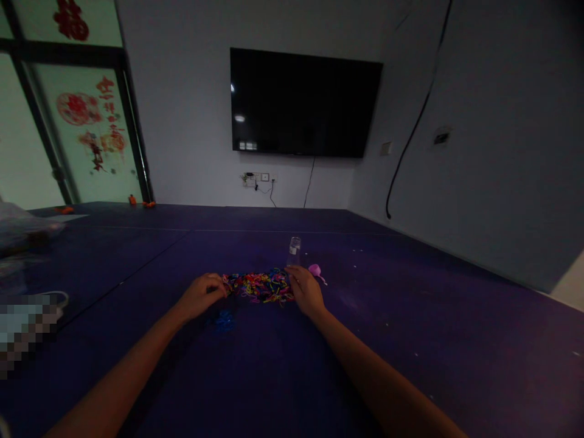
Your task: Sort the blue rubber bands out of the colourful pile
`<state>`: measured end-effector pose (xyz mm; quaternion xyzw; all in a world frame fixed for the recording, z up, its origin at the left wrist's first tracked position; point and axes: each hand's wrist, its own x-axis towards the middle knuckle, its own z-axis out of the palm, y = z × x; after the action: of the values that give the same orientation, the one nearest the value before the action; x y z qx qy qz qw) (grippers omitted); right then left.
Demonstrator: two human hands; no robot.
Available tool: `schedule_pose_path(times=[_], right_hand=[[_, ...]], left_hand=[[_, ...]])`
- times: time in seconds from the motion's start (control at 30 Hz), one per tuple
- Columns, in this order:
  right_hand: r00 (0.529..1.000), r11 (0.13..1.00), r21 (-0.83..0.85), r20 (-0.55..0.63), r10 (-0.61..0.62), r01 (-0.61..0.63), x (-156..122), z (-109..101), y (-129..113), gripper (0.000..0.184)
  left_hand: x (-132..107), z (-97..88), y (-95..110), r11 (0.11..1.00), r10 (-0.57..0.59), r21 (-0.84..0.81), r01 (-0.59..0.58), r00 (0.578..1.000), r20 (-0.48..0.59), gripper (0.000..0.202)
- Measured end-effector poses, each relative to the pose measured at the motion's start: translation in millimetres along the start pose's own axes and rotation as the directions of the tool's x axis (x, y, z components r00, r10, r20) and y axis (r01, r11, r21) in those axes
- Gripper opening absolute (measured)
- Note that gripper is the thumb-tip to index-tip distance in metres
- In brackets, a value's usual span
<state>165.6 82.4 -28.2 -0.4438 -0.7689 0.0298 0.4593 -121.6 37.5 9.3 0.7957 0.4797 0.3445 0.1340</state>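
A long heap of small multicoloured loops point(260, 287), looking like rubber bands, lies on the dark purple floor between my hands. At its left end is my left hand point(201, 296), thumb and fingers curled together at the loops; what they pinch is too small to make out. My right hand point(308, 293) rests at the right end, fingers stretched over the loops. Just behind these fingers stands a clear bottle point(294, 248), its lower part partly covered. Beside the right hand lies a small pink object point(314, 270) with a thin tail. A little blue clump point(224, 320) sits nearer me.
Clear plastic bags point(25, 228) and a blurred-out item point(25, 325) are at the left edge. Orange objects point(132, 199) lie by the glass door point(86, 128). A television point(305, 103) hangs on the far wall, and a black cable point(415, 125) runs down the right wall.
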Motion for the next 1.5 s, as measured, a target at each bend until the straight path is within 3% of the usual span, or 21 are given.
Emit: schedule_pose_path(times=[0.07, 0.13, 0.23, 0.3, 0.43, 0.53, 0.67, 0.87, 1.03, 1.2, 1.37, 1.5], right_hand=[[1.000, 1.000, -0.022, -0.007, -0.002, 0.001, 0.4, 0.4, 0.9, 0.034], [0.999, 0.998, -0.039, 0.019, -0.042, 0.042, 0.4, 1.1, -1.5, 0.033], [0.977, 0.984, -0.054, 0.143, -0.158, 0.167, -1.2, 3.4, -11.5, 0.032], [0.939, 0.963, -0.055, 0.245, -0.243, 0.264, -3.5, 6.1, -20.5, 0.031], [0.852, 0.920, -0.043, 0.394, -0.344, 0.391, -9.3, 11.0, -35.4, 0.034], [0.821, 0.902, -0.080, 0.455, -0.345, 0.424, -11.8, 10.9, -39.3, 0.033], [0.856, 0.914, -0.178, 0.449, -0.255, 0.365, -10.3, 8.0, -35.6, 0.030], [0.941, 0.932, -0.318, 0.332, -0.062, 0.174, -2.9, 3.2, -24.1, 0.030], [0.970, 0.911, -0.413, 0.228, 0.085, 0.017, 1.3, -1.7, -13.3, 0.030], [0.956, 0.938, -0.342, 0.288, 0.044, 0.060, -1.4, 2.4, -6.2, 0.036], [0.915, 0.936, -0.314, 0.403, -0.023, 0.162, -5.4, 8.3, -10.6, 0.040], [0.914, 0.943, -0.272, 0.400, -0.070, 0.191, -2.1, 7.3, -20.3, 0.035]], left_hand=[[-0.4, 7.4, 0.3, 1.000, 0.004, 0.023, -0.001, 0.991, -0.133, 0.028], [-1.9, 16.3, 3.1, 0.998, 0.034, 0.059, -0.022, 0.980, -0.196, 0.033], [-5.0, 28.4, 10.7, 0.988, 0.119, 0.115, -0.106, 0.986, -0.115, 0.035], [-7.1, 33.7, 15.5, 0.977, 0.155, 0.155, -0.148, 0.987, -0.034, 0.035], [-10.7, 38.1, 19.7, 0.965, 0.153, 0.210, -0.160, 0.987, 0.045, 0.036], [-12.3, 39.3, 17.9, 0.963, 0.120, 0.230, -0.140, 0.988, 0.102, 0.037], [-12.4, 40.6, 12.3, 0.962, 0.106, 0.241, -0.131, 0.988, 0.112, 0.038], [-11.1, 37.4, 12.0, 0.953, 0.117, 0.278, -0.117, 0.993, 0.016, 0.045], [-10.6, 32.1, 11.3, 0.962, 0.074, 0.269, -0.044, 0.992, -0.100, 0.054], [-7.7, 31.4, -3.9, 0.969, 0.034, 0.249, 0.007, 0.987, -0.159, 0.058], [-1.3, 33.5, -26.9, 0.941, -0.095, 0.319, 0.115, 0.992, -0.078, 0.059], [3.9, 33.9, -35.5, 0.922, -0.179, 0.349, 0.166, 0.984, 0.006, 0.058]])
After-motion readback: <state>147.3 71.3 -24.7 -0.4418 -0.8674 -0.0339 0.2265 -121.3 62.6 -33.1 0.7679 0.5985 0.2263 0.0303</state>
